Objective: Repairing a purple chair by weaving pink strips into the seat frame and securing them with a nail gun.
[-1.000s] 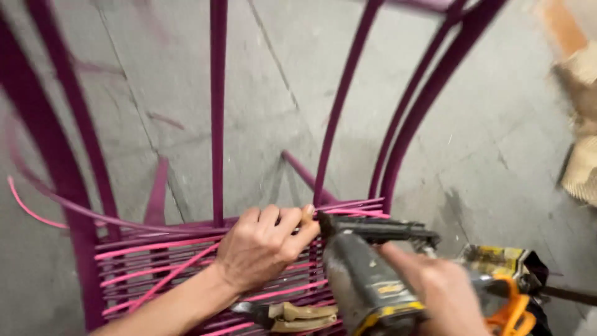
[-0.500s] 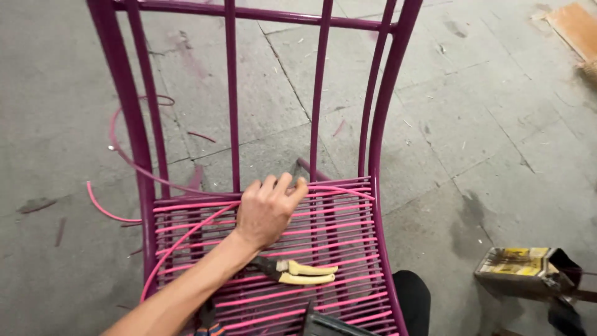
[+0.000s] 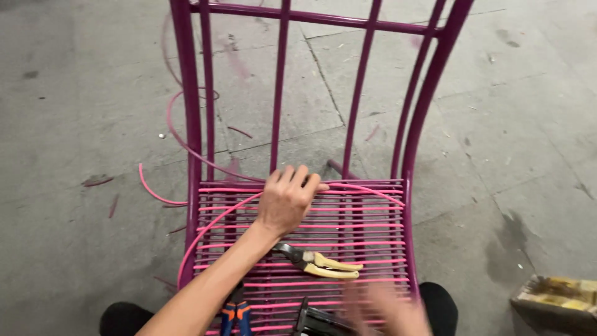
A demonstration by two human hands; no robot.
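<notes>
A magenta metal chair frame (image 3: 193,124) stands before me, its seat (image 3: 373,218) woven with pink plastic cord. My left hand (image 3: 287,200) rests on the back part of the seat, fingers closed around a pink cord (image 3: 211,227) that loops off to the left. My right hand (image 3: 385,311) is a blur at the seat's front edge, beside a dark tool (image 3: 317,322); its grip is unclear. Yellow-handled cutters (image 3: 320,262) lie on the seat just in front of my left hand.
Blue-and-orange handled pliers (image 3: 235,310) lie at the seat's front left. Loose pink cord (image 3: 155,186) and offcuts trail over the concrete floor (image 3: 93,93) to the left. A worn yellow box (image 3: 556,302) sits at the lower right.
A second ago my right hand held a staple-type gun against the seat's back edge; it has dropped to the front edge. The view has pulled back to show the whole chair. My left hand stays put.
</notes>
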